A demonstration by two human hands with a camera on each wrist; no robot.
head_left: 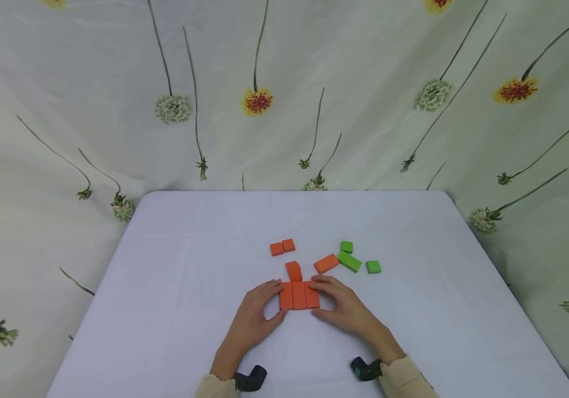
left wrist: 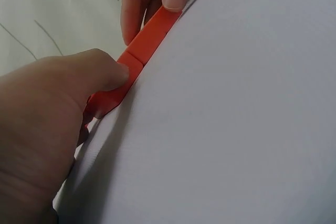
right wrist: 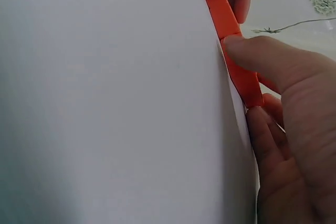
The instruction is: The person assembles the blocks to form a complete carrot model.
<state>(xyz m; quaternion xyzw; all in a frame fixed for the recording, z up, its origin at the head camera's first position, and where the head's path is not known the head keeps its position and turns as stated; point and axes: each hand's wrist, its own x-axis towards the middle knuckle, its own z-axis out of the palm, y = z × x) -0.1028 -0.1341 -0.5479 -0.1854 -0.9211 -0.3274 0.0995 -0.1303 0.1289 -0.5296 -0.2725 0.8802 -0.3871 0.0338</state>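
Note:
Three orange blocks (head_left: 299, 296) lie side by side on the white table, their long sides touching. My left hand (head_left: 254, 315) holds the left end of this row, thumb at the near edge and fingertips at the far corner. On the other end my right hand (head_left: 346, 309) grips likewise, its thumb (right wrist: 244, 48) pressed against the near face of the orange blocks (right wrist: 223, 14). In the left wrist view the left thumb (left wrist: 113, 74) touches the orange row (left wrist: 152, 35). Another orange block (head_left: 293, 271), with a slanted corner, sits just beyond the row.
Two small orange blocks (head_left: 283, 247) are farther back. To the right lie a longer orange block (head_left: 326, 263), a longer green block (head_left: 349, 261) and two small green blocks (head_left: 373, 267). A flowered cloth (head_left: 364, 110) hangs behind the table (head_left: 190, 249).

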